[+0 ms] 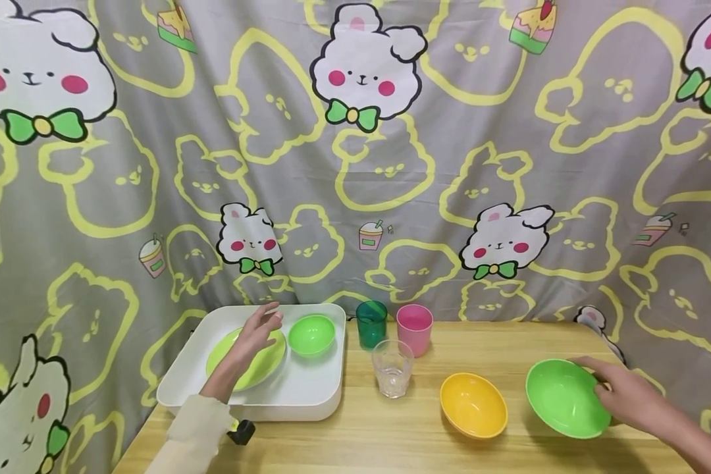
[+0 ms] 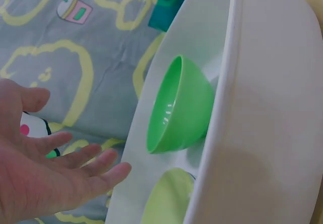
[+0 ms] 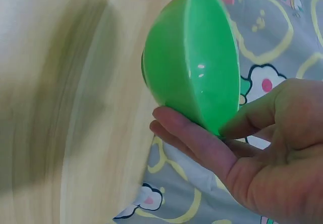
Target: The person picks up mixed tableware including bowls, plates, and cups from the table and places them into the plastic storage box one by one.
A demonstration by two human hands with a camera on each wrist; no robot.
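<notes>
Nearest you is the pale sleeve [image 1: 192,428] of your left arm, and past it your left hand [image 1: 256,337] hangs over the white tray [image 1: 296,413], fingers spread and relaxed, with nothing in its hold; within the tray lie a yellow-green plate [image 1: 263,370] and a small green bowl [image 1: 312,336]. Your right hand [image 1: 631,398] has the large green bowl [image 1: 569,398], well to the right of the tray, tilted and seemingly lifted off the wooden table [image 1: 296,451]. You pinch it at its rim, thumb at the lip and fingers spread against the outer wall. It looks like smooth plastic: probably light, stiff and hard to break, though the glossy surface may slide if your fingers are wet. The near-side rim is a sound place to hold; with just one edge gripped, the bowl may tip, so let your fingers support the wall from below. The orange bowl [image 1: 474,405] stands between it and the tray, just beside it but apart.
</notes>
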